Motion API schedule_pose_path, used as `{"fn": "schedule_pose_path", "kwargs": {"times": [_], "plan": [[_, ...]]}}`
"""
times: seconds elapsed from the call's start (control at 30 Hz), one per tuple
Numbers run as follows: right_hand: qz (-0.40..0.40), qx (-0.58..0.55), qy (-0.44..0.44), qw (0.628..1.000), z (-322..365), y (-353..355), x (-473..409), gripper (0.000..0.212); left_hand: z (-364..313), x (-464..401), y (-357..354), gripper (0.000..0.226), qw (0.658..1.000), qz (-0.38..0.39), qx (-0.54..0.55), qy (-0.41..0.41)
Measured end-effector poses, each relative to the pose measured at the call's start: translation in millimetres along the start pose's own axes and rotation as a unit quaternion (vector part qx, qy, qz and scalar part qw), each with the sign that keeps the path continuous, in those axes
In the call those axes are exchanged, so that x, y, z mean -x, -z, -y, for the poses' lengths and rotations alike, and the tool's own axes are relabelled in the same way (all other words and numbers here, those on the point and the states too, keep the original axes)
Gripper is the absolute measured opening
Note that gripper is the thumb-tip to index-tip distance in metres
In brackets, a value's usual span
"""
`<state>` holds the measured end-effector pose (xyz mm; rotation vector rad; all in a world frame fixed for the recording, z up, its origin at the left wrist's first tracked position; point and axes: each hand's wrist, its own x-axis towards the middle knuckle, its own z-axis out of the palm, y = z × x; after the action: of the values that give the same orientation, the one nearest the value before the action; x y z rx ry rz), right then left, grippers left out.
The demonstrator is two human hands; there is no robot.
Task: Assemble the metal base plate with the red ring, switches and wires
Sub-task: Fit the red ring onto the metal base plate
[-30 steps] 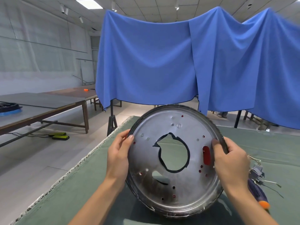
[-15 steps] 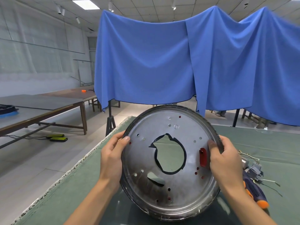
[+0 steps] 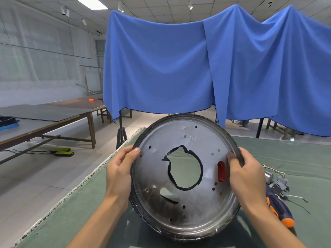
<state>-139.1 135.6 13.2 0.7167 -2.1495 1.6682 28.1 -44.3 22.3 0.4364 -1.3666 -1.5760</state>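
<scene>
The metal base plate (image 3: pixel 186 178) is held upright above the green table (image 3: pixel 295 158), its dished face turned toward the camera. Red (image 3: pixel 221 171) is seen through a slot and several small holes (the red ring itself cannot be made out). The rim is gripped at the left by the left hand (image 3: pixel 119 173) and at the right by the right hand (image 3: pixel 245 176), thumbs on the face. Beside the right wrist lie the grey switches (image 3: pixel 276 182) with wires (image 3: pixel 297 201), and a screwdriver (image 3: pixel 279 210).
</scene>
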Motion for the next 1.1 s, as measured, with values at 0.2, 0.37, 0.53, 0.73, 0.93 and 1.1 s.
{"fn": "schedule_pose_path", "kwargs": {"times": [0.2,0.37,0.53,0.73,0.93,1.1], "plan": [[-0.018,-0.008,-0.007,1.000,6.4,1.8,-2.6,0.022,-3.5,2.1,1.4,0.037,0.999,0.015,0.037,0.011],[-0.013,0.002,-0.010,1.000,5.0,1.7,-2.5,0.024,-0.5,2.6,1.7,0.037,0.999,0.025,0.038,0.017],[-0.015,-0.003,-0.021,1.000,7.4,2.7,-3.6,0.014,0.7,1.7,1.9,0.046,0.999,0.020,0.027,0.035],[-0.020,-0.003,-0.024,1.000,10.4,4.5,-2.6,0.008,3.4,-0.5,4.8,0.042,0.998,0.019,0.035,0.052],[-0.022,0.025,-0.027,0.999,11.1,6.1,-3.8,0.010,3.0,0.6,4.3,0.039,0.996,0.045,0.028,0.068],[-0.023,0.031,-0.032,0.999,11.2,7.4,-4.7,0.013,0.8,0.2,2.2,0.047,0.994,0.022,0.047,0.093]]}}
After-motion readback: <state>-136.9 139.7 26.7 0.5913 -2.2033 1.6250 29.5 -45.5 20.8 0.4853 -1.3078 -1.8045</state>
